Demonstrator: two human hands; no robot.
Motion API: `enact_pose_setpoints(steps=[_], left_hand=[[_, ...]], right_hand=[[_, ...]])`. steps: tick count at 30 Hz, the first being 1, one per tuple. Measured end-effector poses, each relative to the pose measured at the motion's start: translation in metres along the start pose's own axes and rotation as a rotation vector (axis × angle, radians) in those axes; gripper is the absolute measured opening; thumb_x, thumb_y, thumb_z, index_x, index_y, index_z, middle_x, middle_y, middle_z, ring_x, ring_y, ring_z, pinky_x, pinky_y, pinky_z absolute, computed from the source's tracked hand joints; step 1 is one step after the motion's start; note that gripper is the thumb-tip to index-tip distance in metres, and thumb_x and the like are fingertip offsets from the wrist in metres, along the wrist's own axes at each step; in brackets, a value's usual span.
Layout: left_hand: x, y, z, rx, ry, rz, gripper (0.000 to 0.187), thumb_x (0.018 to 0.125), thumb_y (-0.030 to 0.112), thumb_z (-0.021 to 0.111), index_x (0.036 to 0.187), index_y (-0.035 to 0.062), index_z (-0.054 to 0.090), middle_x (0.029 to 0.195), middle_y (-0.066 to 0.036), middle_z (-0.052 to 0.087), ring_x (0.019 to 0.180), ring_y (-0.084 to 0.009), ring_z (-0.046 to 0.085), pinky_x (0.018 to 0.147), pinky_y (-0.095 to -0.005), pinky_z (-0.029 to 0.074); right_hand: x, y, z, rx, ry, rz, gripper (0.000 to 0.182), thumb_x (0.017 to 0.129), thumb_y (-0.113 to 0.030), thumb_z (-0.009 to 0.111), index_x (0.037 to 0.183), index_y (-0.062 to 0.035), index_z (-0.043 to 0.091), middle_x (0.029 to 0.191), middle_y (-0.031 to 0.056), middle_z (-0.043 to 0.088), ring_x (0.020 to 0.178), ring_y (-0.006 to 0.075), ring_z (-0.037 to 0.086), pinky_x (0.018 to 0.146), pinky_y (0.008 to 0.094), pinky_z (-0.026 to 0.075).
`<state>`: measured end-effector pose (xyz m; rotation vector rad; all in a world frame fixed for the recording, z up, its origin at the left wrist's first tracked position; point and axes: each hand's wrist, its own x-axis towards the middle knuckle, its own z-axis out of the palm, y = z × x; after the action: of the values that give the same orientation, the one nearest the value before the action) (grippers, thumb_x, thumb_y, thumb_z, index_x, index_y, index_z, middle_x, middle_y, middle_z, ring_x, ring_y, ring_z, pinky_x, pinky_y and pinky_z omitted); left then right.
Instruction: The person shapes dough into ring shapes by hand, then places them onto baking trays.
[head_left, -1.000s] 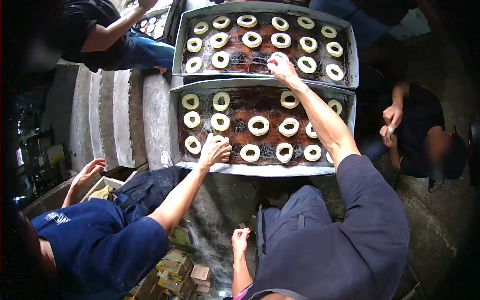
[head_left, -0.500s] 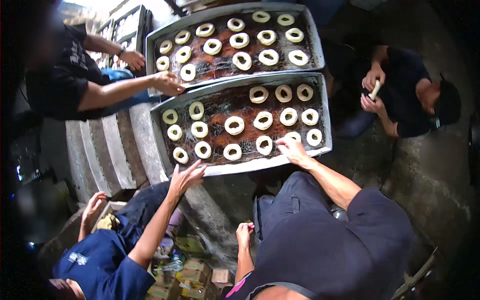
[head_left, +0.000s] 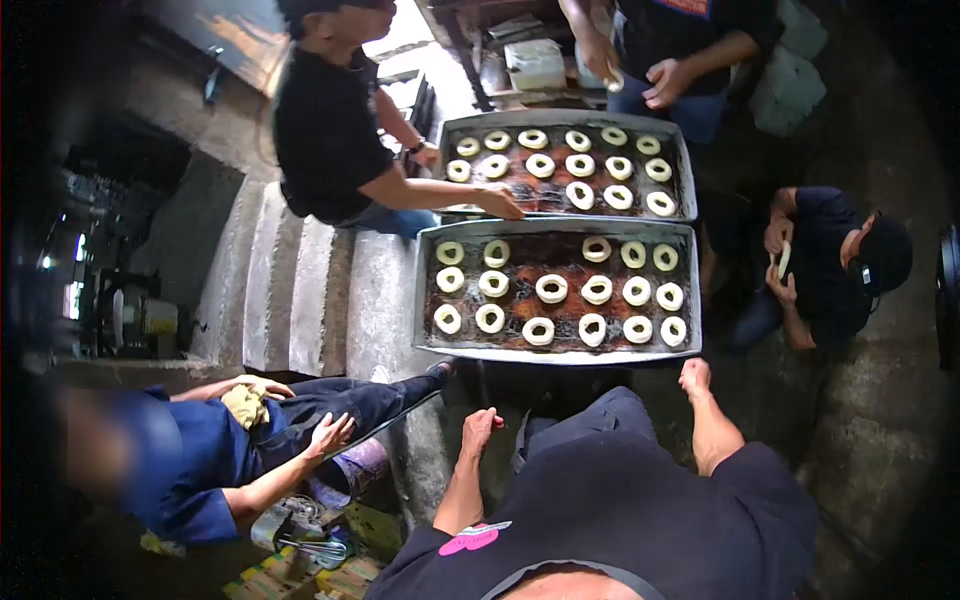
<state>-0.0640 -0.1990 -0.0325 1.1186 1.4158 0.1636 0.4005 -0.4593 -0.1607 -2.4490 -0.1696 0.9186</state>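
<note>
My left hand (head_left: 482, 430) is raised in front of my body with its fingers curled in, and no object shows in it. Just off the near right corner of the closer metal tray (head_left: 560, 354), my right hand (head_left: 695, 376) is closed in a loose fist, also with nothing visible in it. Rows of pale dough rings lie on that dark, greasy tray; one dough ring (head_left: 673, 342) sits at its near right corner, closest to my right hand. The farther tray (head_left: 690, 180) stands against it and carries more rings.
A co-worker at the left (head_left: 335, 140) reaches over the far tray. Another person (head_left: 815, 260) at the right handles a dough strip; one at the top (head_left: 690, 60) holds a piece of dough. At lower left a person (head_left: 200, 450) sits beside a bucket (head_left: 350, 470). Concrete steps (head_left: 270, 290) rise left.
My right hand has drawn back from a dough ring on the near tray. The seated co-worker's hand has left the tray edge for the lap. My view has shifted, bringing a person at the top into sight.
</note>
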Motion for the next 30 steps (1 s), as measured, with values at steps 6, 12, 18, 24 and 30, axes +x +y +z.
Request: enact_pose_setpoints(steps=[6,12,18,24,30], left_hand=[[-0.032,-0.101,-0.026,0.15,0.037,-0.177,0.03,0.081,0.03,0.058,0.066,0.0052,0.064,0.064,-0.005,0.065,0.056,-0.0114,0.059,0.053,-0.0258,0.045],[-0.067,-0.169,-0.045,0.128,0.061,-0.37,0.023,0.078,0.021,0.057,0.06,0.0077,0.063,0.054,-0.003,0.06,0.048,-0.0118,0.056,0.04,-0.0285,0.041],[-0.05,-0.167,-0.03,0.098,0.056,-0.347,0.021,0.078,0.019,0.056,0.063,0.0069,0.063,0.054,-0.005,0.06,0.048,-0.0135,0.057,0.043,-0.029,0.044],[-0.011,-0.145,-0.002,0.139,-0.051,-0.148,0.026,0.081,0.024,0.051,0.068,0.0039,0.062,0.064,-0.008,0.065,0.059,-0.0175,0.063,0.06,-0.0311,0.049],[-0.008,-0.119,0.022,0.006,-0.053,-0.144,0.024,0.083,0.024,0.052,0.076,0.0035,0.062,0.072,-0.007,0.066,0.059,-0.0139,0.061,0.05,-0.0283,0.045]], right_hand=[[-0.099,-0.042,0.041,0.101,0.067,0.094,0.016,0.08,-0.012,0.051,0.083,-0.0055,0.065,0.067,0.0098,0.063,0.054,0.0199,0.062,0.055,0.0341,0.05],[-0.119,-0.077,0.019,0.054,-0.09,0.039,0.02,0.08,-0.008,0.05,0.096,-0.0015,0.06,0.072,0.008,0.061,0.053,0.0157,0.061,0.043,0.0273,0.049],[-0.13,-0.094,0.006,0.068,-0.166,0.002,0.023,0.08,-0.007,0.05,0.101,-0.0021,0.058,0.073,0.0072,0.059,0.056,0.0155,0.061,0.043,0.0279,0.049],[-0.129,-0.093,0.0,-0.016,-0.156,-0.044,0.019,0.081,-0.011,0.054,0.095,-0.0019,0.061,0.069,0.0092,0.06,0.05,0.0174,0.058,0.043,0.0321,0.047],[-0.104,-0.102,-0.012,-0.012,-0.231,-0.072,0.021,0.081,-0.011,0.052,0.1,-0.005,0.058,0.069,0.0062,0.058,0.052,0.0145,0.057,0.041,0.0303,0.046]])
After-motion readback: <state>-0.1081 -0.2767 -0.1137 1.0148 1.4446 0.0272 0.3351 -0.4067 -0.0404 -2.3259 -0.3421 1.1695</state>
